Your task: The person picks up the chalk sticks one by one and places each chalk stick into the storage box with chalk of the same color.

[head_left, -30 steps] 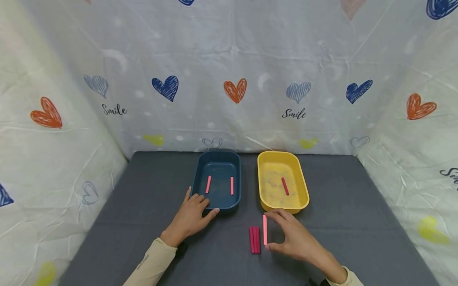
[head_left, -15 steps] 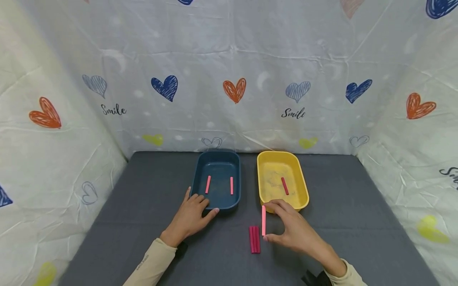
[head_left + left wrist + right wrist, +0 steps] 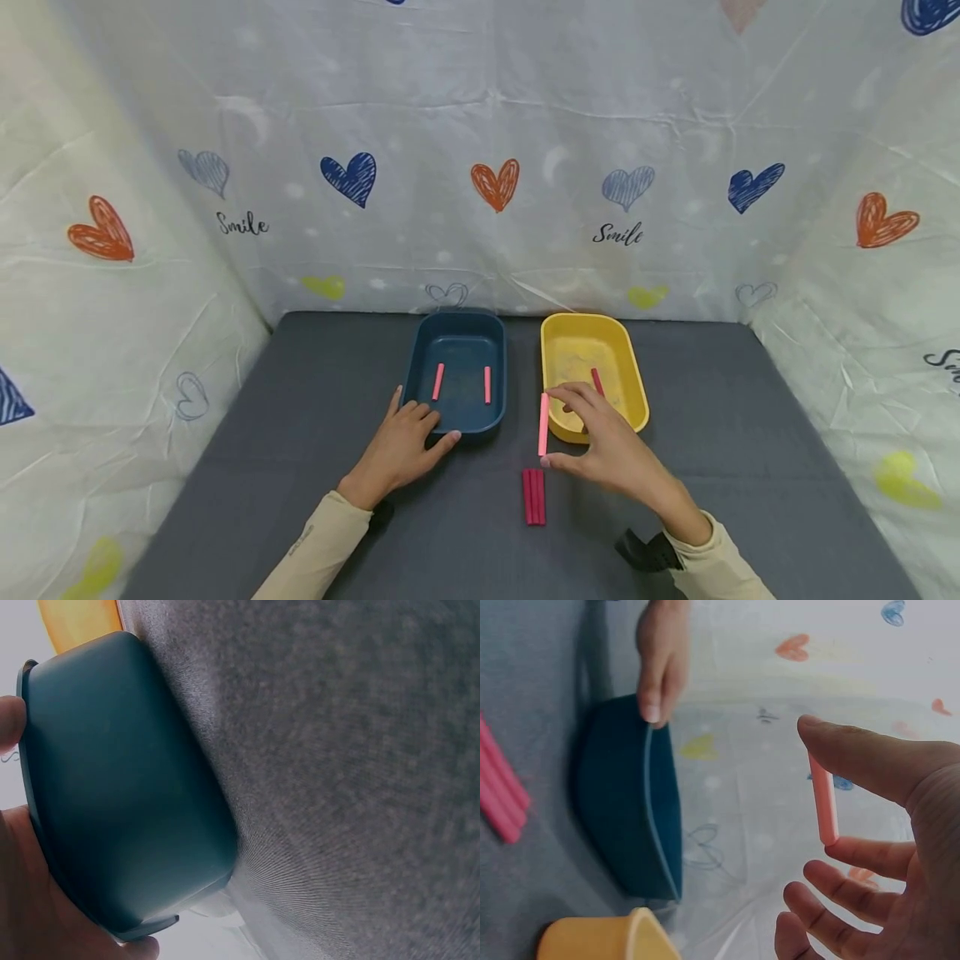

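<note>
Pinches a pink stick [image 3: 543,425] lengthwise in the right hand [image 3: 618,457], with the thumb tip at the near end and the index fingertip at the far end. Leaves the other fingers loosely bent, apart from the stick. Holds it up off the dark gray table [image 3: 337,375], in line with the left edge of the yellow tray [image 3: 585,333] in the head view, and just beyond a row of dark red sticks [image 3: 534,497] lying side by side, touching, on the table. Hides part of the yellow tray with the same hand, including the lower end of a single red stick [image 3: 597,382] inside.

Grips the near left corner of the blue tray [image 3: 461,337] with the left hand [image 3: 401,454], with fingers bent over the rim and the thumb spread out along the near side. Has inside the blue tray a left pink stick [image 3: 438,382] and a right pink stick [image 3: 487,385], well apart and both pointing roughly away.

Wears pale sleeves [image 3: 330,542] and something black [image 3: 648,552] at the right wrist. Faces a pale curtain [image 3: 487,83] printed with orange and blue hearts.
</note>
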### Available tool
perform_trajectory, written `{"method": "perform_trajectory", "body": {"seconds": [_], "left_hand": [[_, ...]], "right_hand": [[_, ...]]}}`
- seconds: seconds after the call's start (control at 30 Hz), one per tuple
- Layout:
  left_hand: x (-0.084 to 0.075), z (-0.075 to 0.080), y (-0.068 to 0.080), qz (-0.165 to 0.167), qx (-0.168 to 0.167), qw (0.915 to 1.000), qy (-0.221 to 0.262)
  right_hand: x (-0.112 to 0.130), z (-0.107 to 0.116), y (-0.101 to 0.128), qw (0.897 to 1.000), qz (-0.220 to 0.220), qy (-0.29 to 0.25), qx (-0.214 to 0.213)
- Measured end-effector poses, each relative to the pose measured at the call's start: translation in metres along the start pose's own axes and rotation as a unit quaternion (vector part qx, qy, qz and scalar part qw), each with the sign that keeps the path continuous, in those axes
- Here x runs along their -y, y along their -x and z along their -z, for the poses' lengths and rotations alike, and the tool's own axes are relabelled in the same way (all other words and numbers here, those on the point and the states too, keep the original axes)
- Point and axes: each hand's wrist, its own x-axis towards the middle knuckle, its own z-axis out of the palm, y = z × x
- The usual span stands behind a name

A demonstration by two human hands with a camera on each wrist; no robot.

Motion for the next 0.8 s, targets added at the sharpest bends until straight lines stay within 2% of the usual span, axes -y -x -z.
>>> {"method": "perform_trajectory", "body": {"seconds": [0.2, 0.8], "left_hand": [[0.000, 0.000, -0.001, 0.001, -0.001, 1.0000, -0.001], [-0.002, 0.001, 0.000, 0.007, 0.006, 1.0000, 0.000]], "right_hand": [[0.005, 0.006, -0.012, 1.000, 0.008, -0.025, -0.010], [0.022, 0.010, -0.047, 0.999, 0.020, 0.002, -0.037]]}}
